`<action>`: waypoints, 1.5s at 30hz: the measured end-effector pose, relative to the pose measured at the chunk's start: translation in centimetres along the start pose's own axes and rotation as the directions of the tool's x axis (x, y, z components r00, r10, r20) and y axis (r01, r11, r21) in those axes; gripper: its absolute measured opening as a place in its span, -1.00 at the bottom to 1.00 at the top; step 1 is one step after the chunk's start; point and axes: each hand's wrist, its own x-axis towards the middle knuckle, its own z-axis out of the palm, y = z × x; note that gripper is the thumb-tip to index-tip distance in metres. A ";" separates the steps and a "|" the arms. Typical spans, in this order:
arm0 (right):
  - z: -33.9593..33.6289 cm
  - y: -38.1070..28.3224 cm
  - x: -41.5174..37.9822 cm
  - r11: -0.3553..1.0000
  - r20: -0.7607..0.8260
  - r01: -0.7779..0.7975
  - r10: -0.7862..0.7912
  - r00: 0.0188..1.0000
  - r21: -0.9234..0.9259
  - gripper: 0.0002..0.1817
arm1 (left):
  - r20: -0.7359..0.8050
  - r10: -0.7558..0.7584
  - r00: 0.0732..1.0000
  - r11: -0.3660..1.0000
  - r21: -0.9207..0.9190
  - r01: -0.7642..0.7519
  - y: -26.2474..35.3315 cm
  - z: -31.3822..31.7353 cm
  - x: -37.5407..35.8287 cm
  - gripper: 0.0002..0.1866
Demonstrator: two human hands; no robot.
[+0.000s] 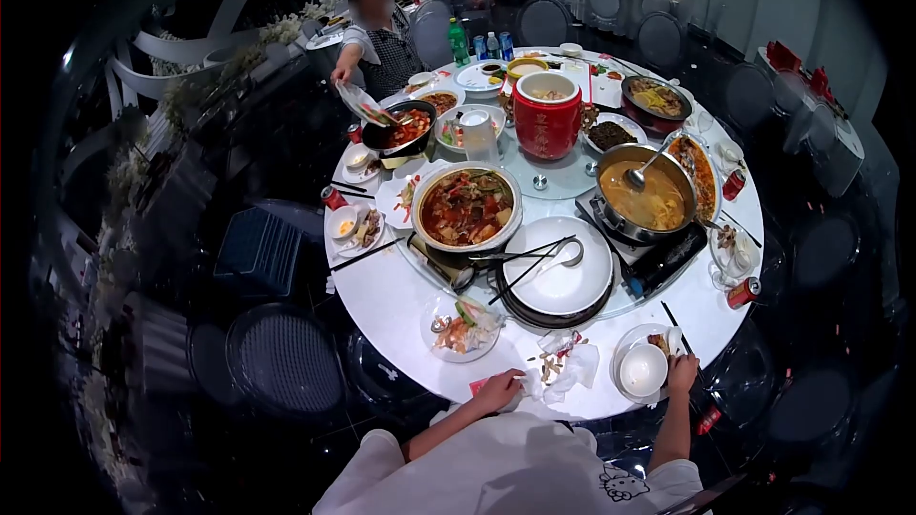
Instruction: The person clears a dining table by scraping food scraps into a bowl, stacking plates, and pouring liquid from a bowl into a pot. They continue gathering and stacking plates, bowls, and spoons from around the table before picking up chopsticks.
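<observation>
Crumpled napkins (571,367) lie at the bench (391,300) edge beside my left hand (498,389), which rests loosely closed, while my right hand (682,374) grips the small plate (649,362); dishes remain uncleared.

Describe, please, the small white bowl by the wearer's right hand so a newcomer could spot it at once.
Start at the round white table and follow its near edge to the right hand. Just left of it, a small plate carries the small white bowl. Unlike the food-filled dishes farther in, it looks empty and plain.
</observation>
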 end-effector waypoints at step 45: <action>-1.9 4.3 0.4 0.899 0.100 -0.436 0.432 0.896 0.029 -0.59 | 0.086 0.001 0.996 0.989 -0.146 0.012 -5.2 1.6 -0.4 -0.79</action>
